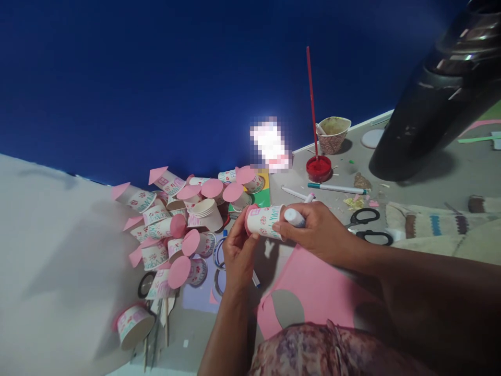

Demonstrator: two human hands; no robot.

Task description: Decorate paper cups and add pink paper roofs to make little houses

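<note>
A white paper cup [263, 221] lies sideways between my two hands, with a pink window drawing, red flowers and green lettering on it. My left hand [238, 250] grips its pink-covered end, fingers curled round it. At the rim end, my right hand [319, 232] pinches the cup with its thumb and also holds a white round-ended tube [294, 218]. What the tube contains cannot be told. Below the hands is a pink paper sheet [313, 282] with a round hole cut in it. Many decorated cups with pink paper discs [179, 271] are heaped to the left.
Scissors [370, 226] lie right of my hands, near a teal-capped marker [336, 188]. Behind stand a red lid with a stick [319, 168], a patterned cup [332, 137] and a large black flask [426, 104]. Tape rolls [219, 279] sit left; a blue wall rises behind.
</note>
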